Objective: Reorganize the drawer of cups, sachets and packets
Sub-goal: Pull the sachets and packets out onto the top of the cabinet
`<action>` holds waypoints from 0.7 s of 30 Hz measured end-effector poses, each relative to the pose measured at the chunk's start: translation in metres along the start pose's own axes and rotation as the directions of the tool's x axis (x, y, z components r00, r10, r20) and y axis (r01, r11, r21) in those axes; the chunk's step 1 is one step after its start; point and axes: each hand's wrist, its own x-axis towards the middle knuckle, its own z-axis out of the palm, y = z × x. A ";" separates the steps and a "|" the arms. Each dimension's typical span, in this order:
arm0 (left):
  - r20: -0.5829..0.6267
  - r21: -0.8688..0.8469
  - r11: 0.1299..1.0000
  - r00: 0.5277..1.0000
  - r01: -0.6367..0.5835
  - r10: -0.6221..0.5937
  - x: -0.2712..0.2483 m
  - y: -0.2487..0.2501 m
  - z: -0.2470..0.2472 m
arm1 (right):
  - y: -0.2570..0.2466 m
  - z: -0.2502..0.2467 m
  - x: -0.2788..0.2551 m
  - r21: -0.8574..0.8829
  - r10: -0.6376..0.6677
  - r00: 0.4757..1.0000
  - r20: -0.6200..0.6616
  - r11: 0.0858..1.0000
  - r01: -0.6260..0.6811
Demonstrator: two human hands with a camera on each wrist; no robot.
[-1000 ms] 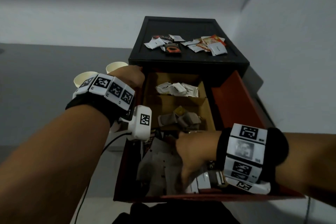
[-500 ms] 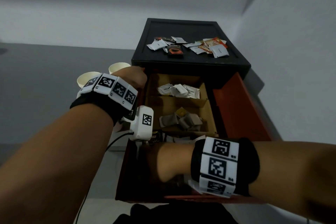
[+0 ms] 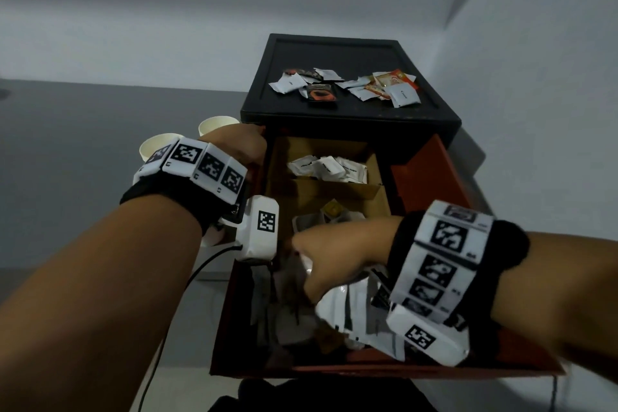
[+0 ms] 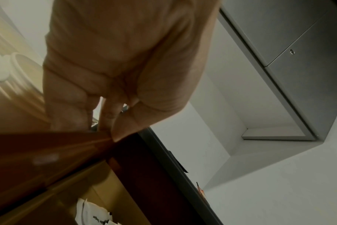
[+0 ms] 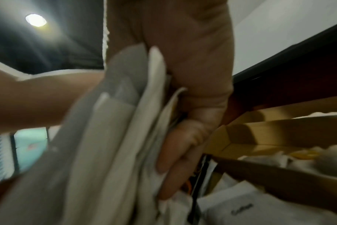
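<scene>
A red-brown drawer (image 3: 431,174) stands pulled out of a black cabinet. Cardboard dividers (image 3: 334,191) split its far part, with white sachets (image 3: 327,167) in the far compartment and crumpled sachets (image 3: 334,214) in the middle one. My left hand (image 3: 240,147) grips the drawer's left wall near the cabinet, fingers (image 4: 71,106) curled over the rim. My right hand (image 3: 334,257) hovers over the near section and holds a bundle of white and grey packets (image 3: 354,311), thumb and fingers (image 5: 183,152) clamped on the stack (image 5: 113,137). More dim packets (image 3: 287,311) lie below it.
Two paper cups (image 3: 160,144) stand left of the drawer, behind my left wrist. The black cabinet top (image 3: 334,47) carries a scatter of white, orange and dark sachets (image 3: 347,87). A wall runs close along the right side. A cable hangs under my left wrist.
My right hand was reaching down into the near section of the drawer; it has risen with a bundle of white packets in its grip. My left hand has stayed on the drawer's wall.
</scene>
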 end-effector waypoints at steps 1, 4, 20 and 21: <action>0.006 -0.004 1.000 1.000 0.003 -0.003 -0.001 0.001 0.000 | 0.005 -0.004 -0.005 0.040 -0.004 0.999 -0.043 0.999 0.006; 0.024 0.010 1.000 1.000 -0.007 0.007 -0.007 0.003 0.000 | 0.019 -0.016 -0.018 0.176 -0.003 0.988 -0.154 0.984 0.031; 0.153 -0.854 0.520 0.944 -0.022 0.292 -0.091 0.093 0.028 | 0.031 -0.082 -0.031 0.577 0.403 0.413 -0.817 0.553 0.601; 0.133 -0.888 0.459 0.940 -0.027 0.313 -0.091 0.094 0.030 | 0.030 -0.082 -0.029 0.572 0.405 0.403 -0.820 0.564 0.596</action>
